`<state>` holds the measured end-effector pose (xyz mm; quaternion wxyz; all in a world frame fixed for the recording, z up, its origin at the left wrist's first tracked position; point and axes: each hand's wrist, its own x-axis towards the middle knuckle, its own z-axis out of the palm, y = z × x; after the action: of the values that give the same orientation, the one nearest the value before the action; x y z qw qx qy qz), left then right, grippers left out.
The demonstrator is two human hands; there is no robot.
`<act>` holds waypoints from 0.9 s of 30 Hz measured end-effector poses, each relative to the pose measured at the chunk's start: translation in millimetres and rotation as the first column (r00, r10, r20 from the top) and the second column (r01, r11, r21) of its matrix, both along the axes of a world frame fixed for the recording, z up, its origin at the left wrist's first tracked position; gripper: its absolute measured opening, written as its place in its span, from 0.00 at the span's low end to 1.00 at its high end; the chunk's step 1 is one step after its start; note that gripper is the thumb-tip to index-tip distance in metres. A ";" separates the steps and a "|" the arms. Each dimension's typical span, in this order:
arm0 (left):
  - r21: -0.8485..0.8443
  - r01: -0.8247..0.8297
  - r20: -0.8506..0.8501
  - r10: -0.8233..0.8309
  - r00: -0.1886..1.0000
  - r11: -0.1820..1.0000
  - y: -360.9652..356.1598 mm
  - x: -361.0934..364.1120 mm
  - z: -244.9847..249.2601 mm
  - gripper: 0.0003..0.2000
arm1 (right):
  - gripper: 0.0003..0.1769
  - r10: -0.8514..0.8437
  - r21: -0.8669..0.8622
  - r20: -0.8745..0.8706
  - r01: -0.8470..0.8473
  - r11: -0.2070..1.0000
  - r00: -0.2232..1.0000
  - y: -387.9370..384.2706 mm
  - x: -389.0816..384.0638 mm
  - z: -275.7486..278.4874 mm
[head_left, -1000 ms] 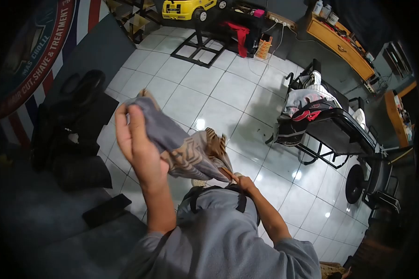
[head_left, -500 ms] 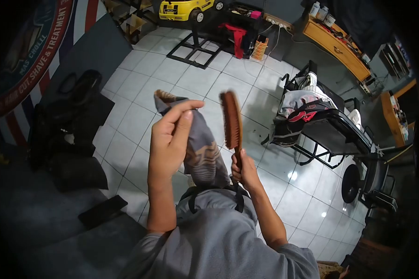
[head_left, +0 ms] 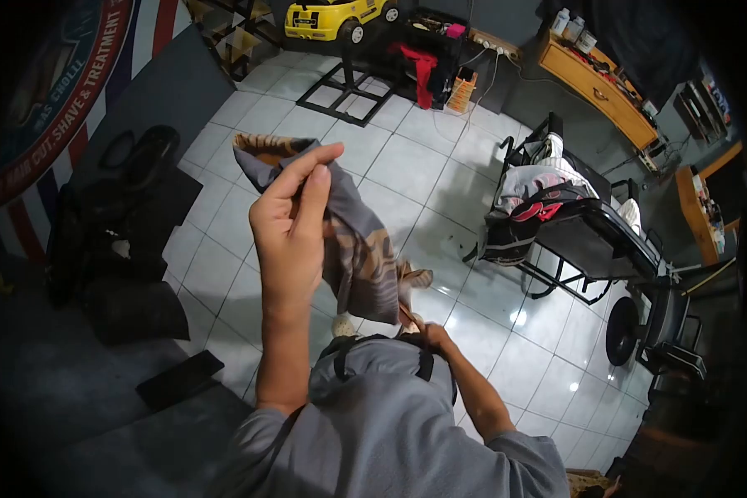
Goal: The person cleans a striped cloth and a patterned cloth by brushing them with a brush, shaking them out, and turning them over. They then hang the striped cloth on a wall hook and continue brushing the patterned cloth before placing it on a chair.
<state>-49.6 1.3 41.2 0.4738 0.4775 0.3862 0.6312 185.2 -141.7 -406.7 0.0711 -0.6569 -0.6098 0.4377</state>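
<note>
My left hand (head_left: 289,228) is raised, thumb and fingers closed on a grey cloth (head_left: 353,249) with tan and brown patterning. The cloth hangs down in front of my body, one folded corner sticking out to the left above the hand. Low near my waist, my right hand (head_left: 440,339) grips the handle of a wooden brush (head_left: 410,316). Most of the brush is hidden at the cloth's lower end, so whether its bristles touch the fabric cannot be made out. A blurred flap of fabric (head_left: 415,278) shows beside it.
A black chair (head_left: 585,228) piled with clothes and a bag stands at right on the tiled floor (head_left: 440,178). Wooden drawers (head_left: 598,90) carry bottles along the wall. A yellow toy car (head_left: 332,18) and a black metal frame (head_left: 346,95) are ahead. Dark seating (head_left: 133,307) lies left.
My right hand has swung the brush from upright down to the cloth's lower end. My left hand has moved slightly up and left with the cloth, whose upper corner has spread wider.
</note>
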 end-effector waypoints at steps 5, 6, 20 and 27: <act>-0.021 0.123 0.175 -0.117 0.978 0.992 -0.3 -9.1 -9.4 0.12 | 0.39 -0.220 -0.078 0.222 0.242 0.967 0.950 -11.9 16.7 -42.5; -0.062 0.136 0.211 -0.120 0.970 0.989 -2.6 -8.6 -7.1 0.12 | 0.39 -0.309 -0.063 0.193 0.326 0.943 0.931 -4.2 18.1 -52.6; -0.034 0.082 0.173 -0.075 0.982 0.996 -1.6 23.0 -34.0 0.13 | 0.24 -0.114 0.035 -0.884 0.308 0.951 0.453 57.7 -77.1 275.9; 0.101 -0.032 0.263 0.004 0.965 0.994 -4.6 -7.7 -18.9 0.10 | 0.20 0.225 0.023 0.065 -0.227 0.974 0.972 25.1 -15.1 3.2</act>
<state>-57.3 -3.3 22.3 0.4895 0.4102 0.2909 0.7124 170.0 -116.6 -403.5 0.0117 -0.5953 -0.6891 0.4130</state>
